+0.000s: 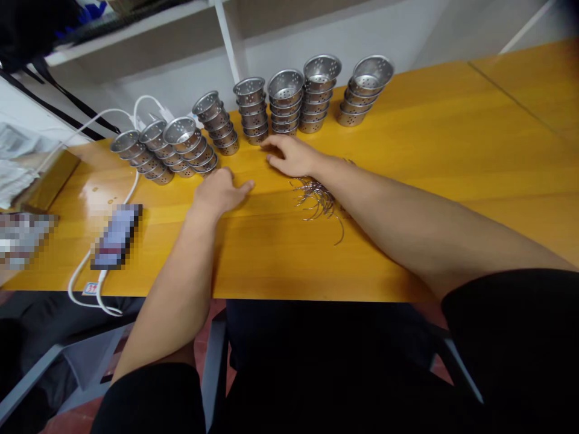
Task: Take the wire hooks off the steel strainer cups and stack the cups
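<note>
Perforated metal cups stand in several nested stacks along the back of the table. My left hand (218,191) rests at the foot of a leaning cup stack (198,150) in the left group, thumb stretched out to the right; its fingertips are partly hidden. My right hand (292,155) is open, fingers reaching left just in front of the bases of the middle stacks (286,99). Whether its fingertips touch a cup I cannot tell. Below my right wrist lies a tangled pile of thin curved metal wires (319,196), partly covered by the forearm.
A blurred-out phone (117,236) and white cables (84,265) lie on the left of the yellow table (271,259). A cardboard box (54,178) sits at the far left. Behind the cups runs a white shelf (136,30). The rightmost cup stack (364,99) leans right.
</note>
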Available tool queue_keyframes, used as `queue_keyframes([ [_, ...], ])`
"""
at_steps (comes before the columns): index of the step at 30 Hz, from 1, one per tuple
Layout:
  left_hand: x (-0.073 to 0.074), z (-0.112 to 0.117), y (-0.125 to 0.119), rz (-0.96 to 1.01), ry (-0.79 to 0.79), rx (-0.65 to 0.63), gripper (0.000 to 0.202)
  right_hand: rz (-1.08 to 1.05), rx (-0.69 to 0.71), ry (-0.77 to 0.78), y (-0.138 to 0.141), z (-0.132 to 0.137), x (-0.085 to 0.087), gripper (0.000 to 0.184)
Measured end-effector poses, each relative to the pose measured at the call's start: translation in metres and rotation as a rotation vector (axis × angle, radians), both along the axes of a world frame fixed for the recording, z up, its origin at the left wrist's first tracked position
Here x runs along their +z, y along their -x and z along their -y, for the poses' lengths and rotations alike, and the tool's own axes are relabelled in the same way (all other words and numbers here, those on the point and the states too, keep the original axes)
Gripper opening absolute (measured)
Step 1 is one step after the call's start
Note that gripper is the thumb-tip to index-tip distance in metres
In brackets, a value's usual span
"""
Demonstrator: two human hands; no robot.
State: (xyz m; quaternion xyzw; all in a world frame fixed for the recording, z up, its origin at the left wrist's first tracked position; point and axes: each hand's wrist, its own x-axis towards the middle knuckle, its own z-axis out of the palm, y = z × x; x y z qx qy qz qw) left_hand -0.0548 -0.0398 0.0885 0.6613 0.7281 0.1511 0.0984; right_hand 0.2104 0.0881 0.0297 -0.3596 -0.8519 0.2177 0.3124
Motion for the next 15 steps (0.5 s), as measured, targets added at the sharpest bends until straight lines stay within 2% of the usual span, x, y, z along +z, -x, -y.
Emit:
queue_keyframes([
  [3, 0.004, -0.002, 0.015, -0.043, -0.002, 0.096, 0.072, 0.02, -0.012, -0.013, -0.002, -0.001, -0.001, 0.051],
  [6, 0.002, -0.009, 0.023, -0.022, -0.012, 0.137, 0.082, 0.02, -0.015, -0.014, -0.003, -0.002, -0.003, 0.045],
  [11, -0.004, -0.017, 0.026, 0.018, -0.002, 0.109, 0.101, 0.019, -0.007, -0.006, -0.005, -0.003, -0.006, 0.047],
  [15, -0.015, -0.026, 0.034, 0.064, -0.008, 0.095, 0.131, 0.013, 0.014, -0.004, -0.006, -0.004, -0.007, 0.046],
])
